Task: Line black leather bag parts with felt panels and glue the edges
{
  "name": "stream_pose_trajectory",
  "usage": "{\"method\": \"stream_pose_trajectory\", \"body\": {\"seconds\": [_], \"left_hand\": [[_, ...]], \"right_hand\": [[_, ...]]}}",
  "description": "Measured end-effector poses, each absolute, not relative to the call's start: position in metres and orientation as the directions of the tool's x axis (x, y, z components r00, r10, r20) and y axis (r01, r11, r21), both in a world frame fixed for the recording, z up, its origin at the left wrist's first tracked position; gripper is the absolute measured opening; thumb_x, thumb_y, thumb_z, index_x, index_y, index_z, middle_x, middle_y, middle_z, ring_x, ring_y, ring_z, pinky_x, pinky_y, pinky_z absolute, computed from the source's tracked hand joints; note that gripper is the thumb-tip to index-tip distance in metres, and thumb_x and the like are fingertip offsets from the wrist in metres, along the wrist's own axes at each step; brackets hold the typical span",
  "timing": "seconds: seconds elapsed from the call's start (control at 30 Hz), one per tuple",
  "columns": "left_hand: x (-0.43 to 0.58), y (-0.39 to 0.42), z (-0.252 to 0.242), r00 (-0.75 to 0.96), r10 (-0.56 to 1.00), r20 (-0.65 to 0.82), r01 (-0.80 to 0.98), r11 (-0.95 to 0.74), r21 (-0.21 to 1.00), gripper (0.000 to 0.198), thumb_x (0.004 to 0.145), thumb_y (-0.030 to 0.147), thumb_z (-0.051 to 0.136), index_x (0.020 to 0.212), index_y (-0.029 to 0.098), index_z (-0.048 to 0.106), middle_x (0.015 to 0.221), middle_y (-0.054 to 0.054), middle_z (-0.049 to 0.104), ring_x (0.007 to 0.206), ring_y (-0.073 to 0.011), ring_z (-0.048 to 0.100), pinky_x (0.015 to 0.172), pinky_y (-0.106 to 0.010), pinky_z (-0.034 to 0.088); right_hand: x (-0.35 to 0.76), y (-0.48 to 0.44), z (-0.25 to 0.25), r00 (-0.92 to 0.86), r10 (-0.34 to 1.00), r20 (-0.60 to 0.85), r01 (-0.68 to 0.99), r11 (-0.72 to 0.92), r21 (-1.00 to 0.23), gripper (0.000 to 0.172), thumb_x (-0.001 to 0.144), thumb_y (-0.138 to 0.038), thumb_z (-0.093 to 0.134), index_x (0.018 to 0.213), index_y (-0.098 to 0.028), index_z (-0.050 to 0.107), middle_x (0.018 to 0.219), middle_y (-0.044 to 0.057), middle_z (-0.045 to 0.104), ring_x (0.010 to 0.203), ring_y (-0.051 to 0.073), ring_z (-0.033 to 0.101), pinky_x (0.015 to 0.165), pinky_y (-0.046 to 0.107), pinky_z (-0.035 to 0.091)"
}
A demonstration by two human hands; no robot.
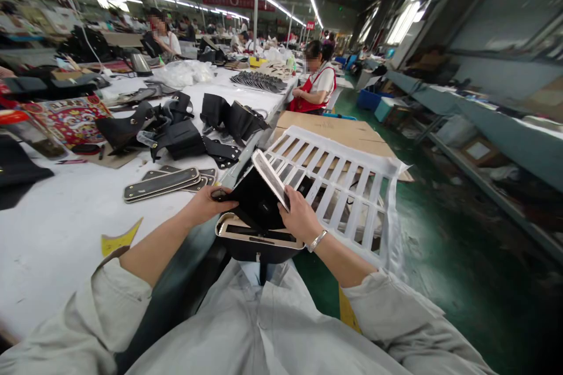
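A black handbag [257, 247] with a cream lining rests against my lap, its mouth facing up and its flap [259, 196] raised. The flap's inner side is black, with a small mark on it and a pale border along one edge. My left hand [215, 205] pinches the left side of the flap, fingers closed. On the other side my right hand [299, 213], with a silver bracelet at the wrist, grips the flap's pale right edge. Both hands are just above the bag's mouth. Parts of the fingertips are hidden behind the flap.
Left, a white worktable [53, 246] holds stacked dark straps [162, 183], several black bag pieces [180, 139] and a yellow corner piece [121, 237]. A white slatted rack [347, 193] stands right of the bag, cardboard [334, 128] behind it. A person in a red apron [314, 84] sits farther off.
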State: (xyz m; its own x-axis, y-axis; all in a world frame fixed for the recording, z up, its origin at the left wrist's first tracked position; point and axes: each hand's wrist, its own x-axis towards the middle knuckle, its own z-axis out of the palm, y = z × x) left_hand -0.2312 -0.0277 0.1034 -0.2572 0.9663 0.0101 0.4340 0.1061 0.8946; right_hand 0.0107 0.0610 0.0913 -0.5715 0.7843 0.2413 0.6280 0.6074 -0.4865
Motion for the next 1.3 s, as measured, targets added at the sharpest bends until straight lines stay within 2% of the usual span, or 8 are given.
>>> {"method": "stream_pose_trajectory", "body": {"seconds": [0.2,0.4,0.5,0.6,0.73,0.87,1.07,1.3], "left_hand": [[-0.232,-0.036,0.065,-0.271,0.961,-0.055,0.515,0.193,0.836,0.037,0.062,0.045,0.070,0.083,0.014,0.068,0.064,-0.001,0.063,0.061,-0.0161,0.057,0.061,-0.028,0.045],[-0.245,-0.035,0.049,-0.084,0.989,0.126,0.709,-0.029,0.704,0.031,0.065,0.036,0.069,0.093,0.022,0.070,0.102,-0.007,0.063,0.098,-0.0237,0.056,0.093,-0.036,0.041],[-0.252,-0.034,0.048,-0.005,0.995,0.102,0.772,-0.061,0.633,0.023,0.067,0.033,0.066,0.088,0.023,0.072,0.100,-0.007,0.061,0.097,-0.0238,0.054,0.095,-0.037,0.038],[-0.256,-0.034,0.045,-0.105,0.993,0.052,0.723,0.040,0.689,0.018,0.063,0.032,0.068,0.078,0.022,0.071,0.096,-0.007,0.061,0.094,-0.0242,0.054,0.096,-0.038,0.038],[-0.264,-0.039,0.035,-0.371,0.928,-0.024,0.566,0.246,0.787,0.028,0.062,0.034,0.066,0.087,0.021,0.069,0.100,-0.006,0.061,0.099,-0.0250,0.053,0.096,-0.038,0.039],[-0.265,-0.057,0.019,-0.501,0.850,-0.161,0.395,0.390,0.832,0.043,0.065,0.042,0.064,0.101,0.018,0.064,0.101,-0.008,0.062,0.091,-0.0231,0.058,0.084,-0.037,0.047],[-0.233,-0.080,0.001,-0.466,0.799,-0.381,0.149,0.495,0.856,0.059,0.072,0.053,0.058,0.117,0.016,0.053,0.083,-0.006,0.062,0.070,-0.0167,0.061,0.056,-0.026,0.050],[-0.228,-0.072,-0.001,-0.415,0.807,-0.420,0.095,0.497,0.862,0.046,0.069,0.023,0.056,0.114,0.015,0.054,0.042,0.008,0.043,0.035,-0.0129,0.047,0.040,-0.025,0.044]], "right_hand": [[0.011,0.053,0.072,-0.607,0.773,0.185,0.716,0.632,-0.296,0.065,0.080,-0.033,0.050,0.136,-0.007,0.028,0.113,0.017,0.052,0.103,0.029,0.049,0.091,0.040,0.037],[0.024,0.050,0.063,-0.692,0.685,0.228,0.684,0.723,-0.097,0.087,0.070,-0.032,0.061,0.142,-0.006,0.019,0.134,0.020,0.039,0.112,0.033,0.039,0.092,0.044,0.031],[0.028,0.049,0.060,-0.759,0.613,0.217,0.626,0.779,-0.012,0.089,0.071,-0.032,0.063,0.144,-0.009,0.018,0.132,0.020,0.040,0.108,0.033,0.040,0.088,0.044,0.031],[0.025,0.047,0.059,-0.811,0.548,0.204,0.566,0.824,0.036,0.086,0.071,-0.034,0.065,0.144,-0.017,0.023,0.127,0.018,0.044,0.102,0.032,0.044,0.086,0.044,0.031],[0.019,0.044,0.061,-0.873,0.444,0.201,0.468,0.879,0.089,0.082,0.071,-0.038,0.068,0.142,-0.024,0.030,0.122,0.015,0.046,0.099,0.030,0.045,0.092,0.046,0.028],[0.015,0.046,0.062,-0.907,0.389,0.162,0.410,0.902,0.133,0.078,0.072,-0.043,0.067,0.140,-0.025,0.033,0.118,0.015,0.048,0.097,0.029,0.046,0.091,0.046,0.029],[0.008,0.051,0.064,-0.951,0.303,0.053,0.308,0.932,0.190,0.078,0.071,-0.044,0.067,0.139,-0.026,0.033,0.114,0.014,0.050,0.090,0.028,0.047,0.073,0.038,0.037],[0.006,0.048,0.065,-0.973,0.226,-0.045,0.217,0.965,0.146,0.076,0.072,-0.047,0.062,0.138,-0.023,0.034,0.107,0.014,0.052,0.086,0.027,0.049,0.068,0.036,0.040]]}}
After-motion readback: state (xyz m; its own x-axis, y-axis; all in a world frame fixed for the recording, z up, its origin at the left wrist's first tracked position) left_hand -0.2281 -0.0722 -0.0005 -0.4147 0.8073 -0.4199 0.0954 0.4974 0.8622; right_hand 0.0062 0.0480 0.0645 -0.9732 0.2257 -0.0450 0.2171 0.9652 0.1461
